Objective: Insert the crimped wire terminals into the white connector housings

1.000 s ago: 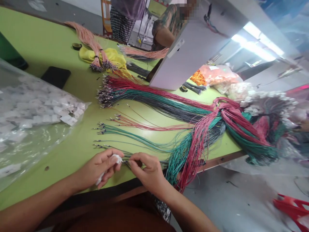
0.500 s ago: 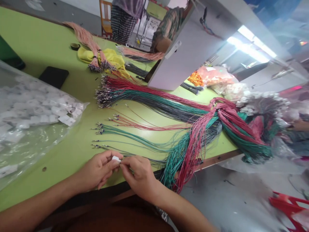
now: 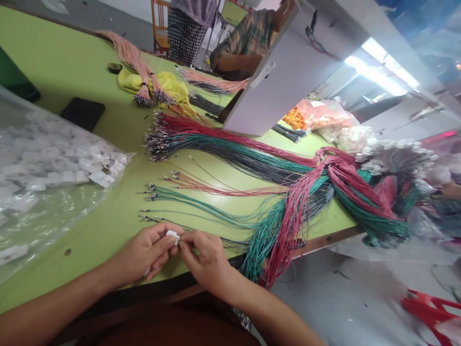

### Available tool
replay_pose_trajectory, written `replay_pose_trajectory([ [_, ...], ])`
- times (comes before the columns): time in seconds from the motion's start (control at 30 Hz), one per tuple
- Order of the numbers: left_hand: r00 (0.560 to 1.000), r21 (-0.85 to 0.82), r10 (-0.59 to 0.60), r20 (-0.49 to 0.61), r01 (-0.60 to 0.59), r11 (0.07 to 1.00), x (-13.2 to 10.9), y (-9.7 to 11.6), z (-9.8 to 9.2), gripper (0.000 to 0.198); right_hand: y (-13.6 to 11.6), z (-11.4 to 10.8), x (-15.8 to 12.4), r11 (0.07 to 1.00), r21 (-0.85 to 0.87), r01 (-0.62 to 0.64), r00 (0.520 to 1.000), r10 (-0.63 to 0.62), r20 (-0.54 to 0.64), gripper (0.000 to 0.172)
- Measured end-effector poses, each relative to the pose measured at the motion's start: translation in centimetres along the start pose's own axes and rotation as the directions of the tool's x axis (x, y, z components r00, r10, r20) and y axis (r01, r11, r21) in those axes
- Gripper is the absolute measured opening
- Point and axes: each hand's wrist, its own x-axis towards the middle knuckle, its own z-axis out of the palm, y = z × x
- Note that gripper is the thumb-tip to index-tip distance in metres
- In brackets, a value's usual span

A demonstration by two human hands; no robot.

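Note:
A small white plastic connector housing [image 3: 173,235] is pinched between the thumb and fingers of my left hand [image 3: 149,254]. Close beside it, my right hand [image 3: 207,257] is closed in a pinch on a thin wire at the housing's right edge; the fingertips mostly hide the wire. Just beyond my hands lie loose black wires [image 3: 201,229], green wires [image 3: 201,202] and red wires [image 3: 219,190], their crimped metal terminals pointing left. A thick bundle of red, green and black wires [image 3: 230,144] stretches behind them. Other strands [image 3: 284,230] hang over the table's front edge.
A clear plastic bag [image 3: 72,211] of white housings lies at the left on the green table [image 3: 108,221]. Behind it are a black phone-like slab [image 3: 82,113], a tape roll [image 3: 114,68] and a yellow cloth [image 3: 173,86]. A grey panel [image 3: 259,96] stands upright; a co-worker's arm [image 3: 234,60] shows behind it.
The housing in my left hand is turned slightly; both hands stay close together. Behind the panel, the co-worker's arm has moved left. The whole view has shifted a little.

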Motion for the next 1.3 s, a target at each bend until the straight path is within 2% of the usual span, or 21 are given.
replay_pose_trajectory([
  [0.1,1.000,0.017,-0.010,0.011,0.010,1.000,-0.1,0.0,0.0,0.034,0.1,-1.5,0.5,0.998,0.048,-0.034,0.997,0.031,0.066,0.013],
  [0.17,1.000,0.046,-0.013,0.017,0.012,0.999,-0.3,0.0,0.1,0.034,0.8,-3.0,1.1,0.998,0.002,-0.067,0.995,0.067,0.074,0.015],
  [0.23,1.000,0.115,-0.009,0.018,0.007,0.993,-0.5,-0.1,0.4,0.034,1.9,-4.3,1.8,0.977,-0.190,-0.099,0.994,0.107,0.034,0.013],
  [0.33,0.999,0.257,0.011,0.038,-0.020,0.966,-0.9,-0.2,0.7,0.033,3.9,-4.9,2.4,0.843,-0.530,-0.088,0.992,0.122,0.031,0.013],
  [0.4,0.999,0.328,0.031,0.045,-0.044,0.944,-1.1,-0.3,0.8,0.032,5.0,-4.9,2.4,0.793,-0.608,-0.037,0.993,0.100,0.070,0.016],
  [0.47,0.998,0.387,0.054,0.025,-0.060,0.920,-1.1,-0.4,0.7,0.033,5.5,-5.1,2.1,0.824,-0.566,-0.010,0.997,0.053,0.059,0.015],
  [0.53,0.995,0.458,0.095,-0.024,-0.074,0.886,-1.0,-0.2,0.5,0.035,5.1,-5.8,1.8,0.890,-0.455,-0.027,1.000,0.026,-0.009,0.015],
  [0.63,0.976,0.553,0.192,-0.102,-0.105,0.827,-0.6,0.2,0.2,0.033,2.5,-6.8,1.5,0.969,-0.242,-0.055,0.997,0.041,-0.063,0.014],
  [0.67,0.966,0.569,0.233,-0.115,-0.128,0.812,-0.5,0.3,0.2,0.032,1.3,-6.9,1.4,0.986,-0.162,-0.040,0.999,0.036,-0.030,0.013],
  [0.73,0.945,0.574,0.303,-0.124,-0.180,0.799,-0.3,0.5,0.1,0.028,-1.1,-6.7,1.5,1.000,0.018,0.014,0.993,-0.016,0.118,0.010],
  [0.8,0.948,0.534,0.302,-0.098,-0.206,0.820,-0.4,0.4,0.1,0.029,-2.7,-6.0,1.7,0.985,0.171,0.018,0.967,-0.061,0.246,0.007],
  [0.83,0.961,0.491,0.266,-0.076,-0.196,0.849,-0.4,0.2,0.2,0.032,-2.9,-5.5,1.9,0.978,0.209,-0.010,0.965,-0.045,0.260,0.007],
  [0.87,0.974,0.439,0.219,-0.054,-0.174,0.882,-0.5,0.0,0.3,0.034,-2.8,-5.2,2.1,0.975,0.216,-0.054,0.972,0.002,0.236,0.007],
  [0.93,0.991,0.317,0.133,-0.021,-0.120,0.941,-0.7,-0.4,0.4,0.037,-1.8,-4.5,2.4,0.971,0.182,-0.158,0.984,0.138,0.115,0.008],
  [1.03,0.996,0.178,0.086,-0.007,-0.083,0.980,-0.6,-0.6,0.4,0.034,0.1,-4.2,2.4,0.956,0.134,-0.261,0.965,0.263,-0.003,0.010],
  [1.13,0.997,0.115,0.072,0.005,-0.072,0.991,-0.3,-0.3,0.3,0.033,0.9,-4.1,2.0,0.954,0.120,-0.273,0.961,0.276,-0.004,0.011],
  [1.3,0.999,0.073,0.052,-0.013,-0.051,0.996,-0.1,0.2,0.3,0.040,0.6,-4.0,1.4,0.979,0.063,-0.195,0.980,0.197,-0.023,0.013],
])
